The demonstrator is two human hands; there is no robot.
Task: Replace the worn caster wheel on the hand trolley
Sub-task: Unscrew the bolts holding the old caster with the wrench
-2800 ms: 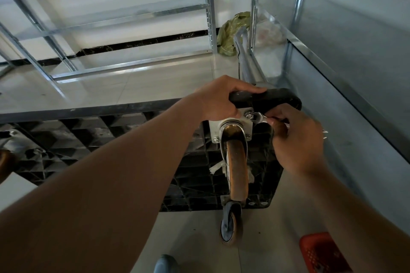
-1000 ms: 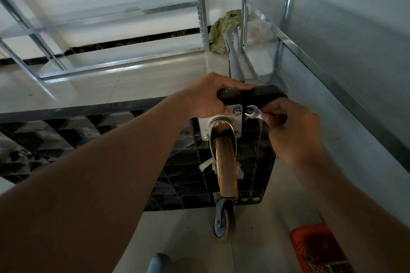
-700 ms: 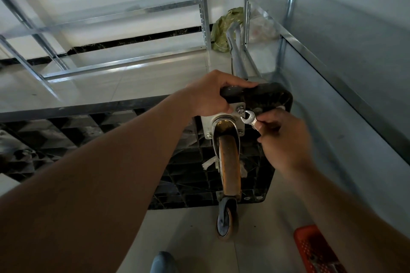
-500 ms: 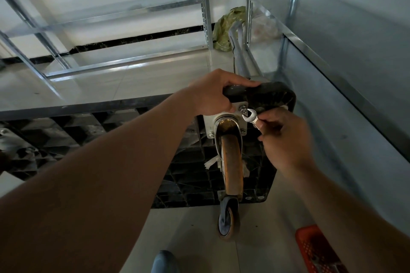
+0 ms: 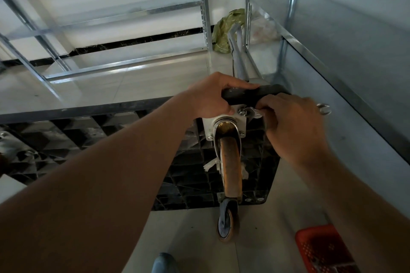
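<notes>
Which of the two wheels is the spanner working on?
The upper caster wheel with the orange tread: the spanner sits on a bolt of its mounting plate. The lower wheel is untouched.

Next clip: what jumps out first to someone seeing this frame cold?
At centre, an orange caster wheel sticks up from the overturned black trolley. The right hand holds a wrench on a bolt of its mounting plate, while the left hand grips the trolley's edge. A red basket sits lower right.

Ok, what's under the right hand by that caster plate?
Under the right hand a wrench sits on a bolt at the caster plate corner; its other end pokes out past the knuckles. The shaft is hidden by the fingers.
</notes>
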